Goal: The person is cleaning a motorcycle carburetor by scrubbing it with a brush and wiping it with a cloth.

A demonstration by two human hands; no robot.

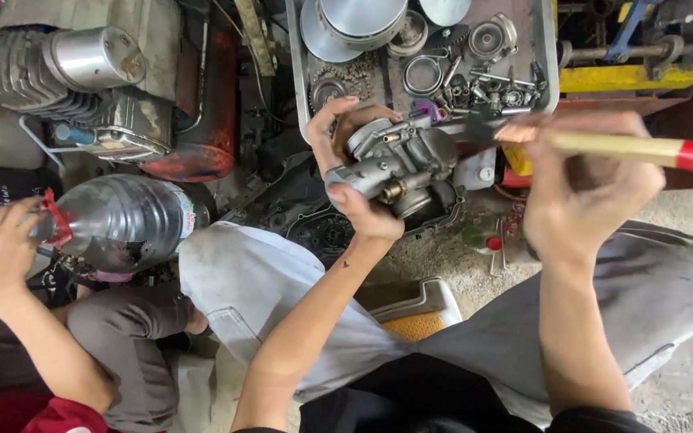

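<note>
Grey metal throughout, listed largest first as we look down between our own knees.

One engine block (82,88), finned and silver-grey, lies at upper left against a red drum (210,104).

One metal tray (541,56), shallow and grey, sits at top centre. It holds two large round dished parts, several rings and a heap of bolts and small fittings too tangled for us to count.

One clear plastic bottle (126,220) lies tilted at left, its red cap end gripped by a co-worker's hand (2,248) — not ours. That person crouches beside our left knee.

One carburettor (399,164), cast grey metal with a brass fitting on its front, is held up just below the tray's near edge and above a dark engine cover on the floor. Our left hand (346,172) is closed round it, thumb under the body and fingers curled over its top.

One brush (627,147), with a pale wooden handle turning red at the far end, runs level across the right of the view. Our right hand (583,188) is closed on the handle, and its bristle end lies just beside the carburettor's right side — we cannot tell whether it touches.

One small green-and-red object (479,239) lies on the concrete below the carburettor.
</note>
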